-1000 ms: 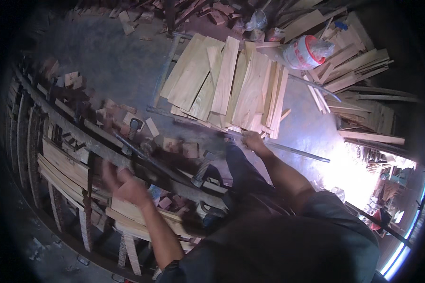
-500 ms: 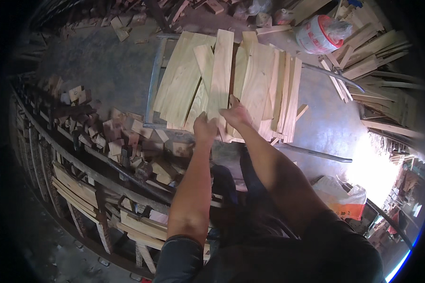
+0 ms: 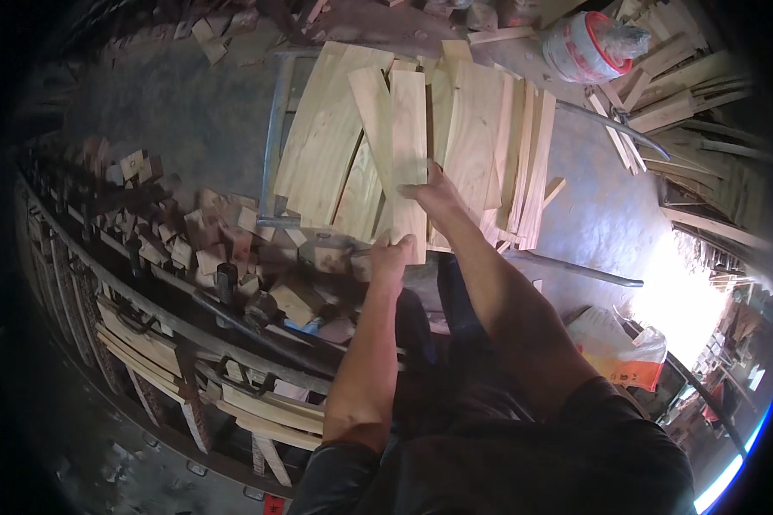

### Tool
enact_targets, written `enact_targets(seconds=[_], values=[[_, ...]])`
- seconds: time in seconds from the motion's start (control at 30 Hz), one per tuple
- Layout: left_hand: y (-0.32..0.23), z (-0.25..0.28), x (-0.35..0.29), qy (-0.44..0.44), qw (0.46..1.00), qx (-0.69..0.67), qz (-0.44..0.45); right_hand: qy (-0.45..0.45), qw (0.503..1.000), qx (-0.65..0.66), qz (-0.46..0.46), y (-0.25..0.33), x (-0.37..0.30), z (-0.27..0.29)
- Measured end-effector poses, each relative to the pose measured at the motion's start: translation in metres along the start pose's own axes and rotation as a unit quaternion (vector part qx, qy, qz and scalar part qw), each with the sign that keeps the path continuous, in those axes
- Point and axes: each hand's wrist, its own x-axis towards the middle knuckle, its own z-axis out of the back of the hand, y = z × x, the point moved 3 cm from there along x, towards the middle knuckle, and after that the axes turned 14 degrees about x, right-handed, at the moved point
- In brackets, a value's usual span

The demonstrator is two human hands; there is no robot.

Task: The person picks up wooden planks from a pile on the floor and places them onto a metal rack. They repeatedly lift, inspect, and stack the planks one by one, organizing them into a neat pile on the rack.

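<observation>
Left hand (image 3: 390,256) clamped on near end of a pale wooden plank (image 3: 409,159), fingers wrapped over its bottom edge. Right hand (image 3: 434,193) just at 1 o'clock of it, pressed flat on same plank's right edge; cannot tell if its fingers curl under. Plank lies on top of stack of planks (image 3: 481,137), pointing to 12 o'clock, on a metal frame (image 3: 273,146). Offcut blocks (image 3: 223,240) at 9 o'clock, clamp rack (image 3: 189,335) at 7, sack (image 3: 597,47) far at 1. Judgement: lift best done both hands level, clear of neighbours so stack doesn't slide
</observation>
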Motion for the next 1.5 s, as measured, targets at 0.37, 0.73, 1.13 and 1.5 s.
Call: enact_targets(seconds=[0.37, 0.73, 1.13, 1.5], values=[[-0.12, 0.04, -0.098, -0.023, 0.943, 0.322, -0.079, -0.004, 0.922, 0.353, -0.158, -0.012, -0.052, -0.027], [-0.092, 0.194, -0.235, -0.059, 0.959, -0.135, -0.241, 0.367, 0.922, 0.111, -0.047, 0.07, -0.229, -0.195], [-0.002, 0.552, -0.283, -0.262, 0.89, -0.304, -0.217, 0.353, 0.904, -0.235, -0.06, -0.03, -0.258, -0.158], [-0.009, 0.496, -0.234, -0.668, 0.632, 0.359, -0.161, 0.116, 0.958, -0.176, -0.194, -0.052, -0.265, -0.012]])
